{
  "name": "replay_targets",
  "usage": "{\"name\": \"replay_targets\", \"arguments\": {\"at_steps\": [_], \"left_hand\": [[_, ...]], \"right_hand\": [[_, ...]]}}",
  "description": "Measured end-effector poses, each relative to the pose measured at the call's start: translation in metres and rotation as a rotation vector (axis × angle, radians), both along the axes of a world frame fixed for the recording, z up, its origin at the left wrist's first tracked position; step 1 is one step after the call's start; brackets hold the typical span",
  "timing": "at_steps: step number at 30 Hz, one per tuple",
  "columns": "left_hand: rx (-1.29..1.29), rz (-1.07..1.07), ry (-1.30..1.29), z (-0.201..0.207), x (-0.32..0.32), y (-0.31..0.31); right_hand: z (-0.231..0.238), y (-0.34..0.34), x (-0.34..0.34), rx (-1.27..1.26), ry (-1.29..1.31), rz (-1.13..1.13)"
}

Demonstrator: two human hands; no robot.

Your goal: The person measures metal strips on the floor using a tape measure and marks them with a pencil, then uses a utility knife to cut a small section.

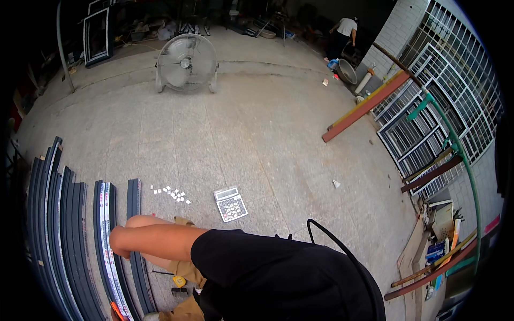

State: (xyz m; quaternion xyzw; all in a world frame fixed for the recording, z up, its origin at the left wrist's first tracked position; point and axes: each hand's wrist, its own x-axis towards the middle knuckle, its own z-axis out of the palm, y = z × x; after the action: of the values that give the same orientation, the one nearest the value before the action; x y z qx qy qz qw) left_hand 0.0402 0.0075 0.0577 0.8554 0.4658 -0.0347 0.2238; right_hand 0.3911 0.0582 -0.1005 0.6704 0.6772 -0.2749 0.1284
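My right arm (160, 239) reaches left from a black short sleeve, over my bent knee, and ends above dark grey metal profiles. The fingers of my right hand are hidden. The nearest profiles (100, 235) carry white printed film (109, 267). At the bottom edge an orange-handled tool (116, 310) lies over that film. A dim sliver beside it may be my left hand; its fingers cannot be made out. A separate dark profile (134, 203) runs next to my knee. Close to my tan shorts are a yellow tape measure (179, 281) and a small black piece (179, 292).
Several longer profiles (69, 214) lie at the left. Small white pieces (172, 193) and a calculator (231, 204) are on the floor ahead. Farther off stand a large fan (186, 63) and a bending person (344, 35). Metal frames (415, 128) lean at the right.
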Motion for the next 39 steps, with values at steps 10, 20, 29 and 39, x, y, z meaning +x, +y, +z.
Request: {"name": "replay_targets", "arguments": {"at_steps": [10,20,29,39], "left_hand": [[-0.175,0.438,-0.478,0.019,-0.039,-0.019],[-0.35,0.648,-1.186,-0.086,-0.05,-0.019],[-0.463,0.652,-1.355,-0.097,-0.026,-0.031],[-0.531,0.58,-1.159,-0.084,-0.082,0.009]], "right_hand": [[-0.006,0.015,-0.039,0.139,0.1,0.142],[0.037,-0.003,-0.124,0.146,0.999,0.33],[0.048,-0.015,-0.173,0.048,1.178,0.459],[0.06,0.001,-0.15,0.023,1.207,0.093]]}}
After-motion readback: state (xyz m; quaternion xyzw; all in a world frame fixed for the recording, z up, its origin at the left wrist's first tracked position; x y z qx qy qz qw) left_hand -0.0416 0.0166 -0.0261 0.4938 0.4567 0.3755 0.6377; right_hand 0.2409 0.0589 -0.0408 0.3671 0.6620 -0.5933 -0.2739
